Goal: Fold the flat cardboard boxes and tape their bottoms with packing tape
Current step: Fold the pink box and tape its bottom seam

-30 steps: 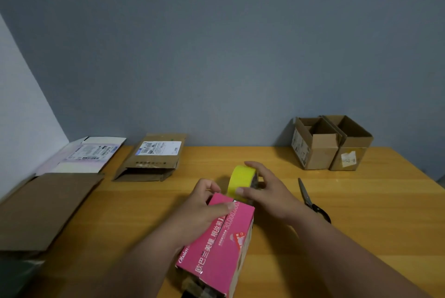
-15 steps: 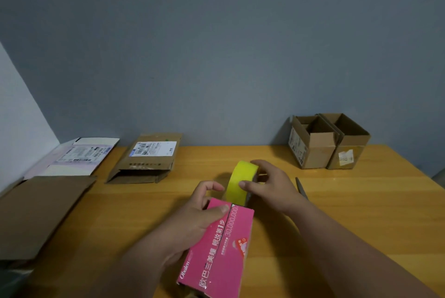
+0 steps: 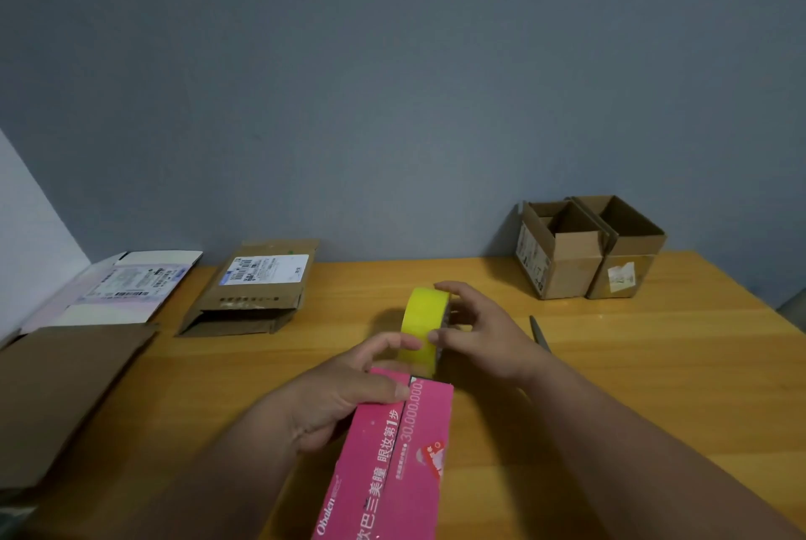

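Left hand (image 3: 344, 400) gripped far end of pink printed cardboard box (image 3: 392, 465) (lying near table edge). Right hand (image 3: 475, 334) grasped upright yellow packing tape roll (image 3: 425, 326), just beyond box on wooden table (image 3: 632, 365).

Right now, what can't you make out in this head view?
- Scissors: handles hidden behind the right hand.
- Pink box: near end cut off by the bottom edge.
- Shipping label on the flattened box: print too small.
- Yellow tape roll: loose end hidden by fingers.
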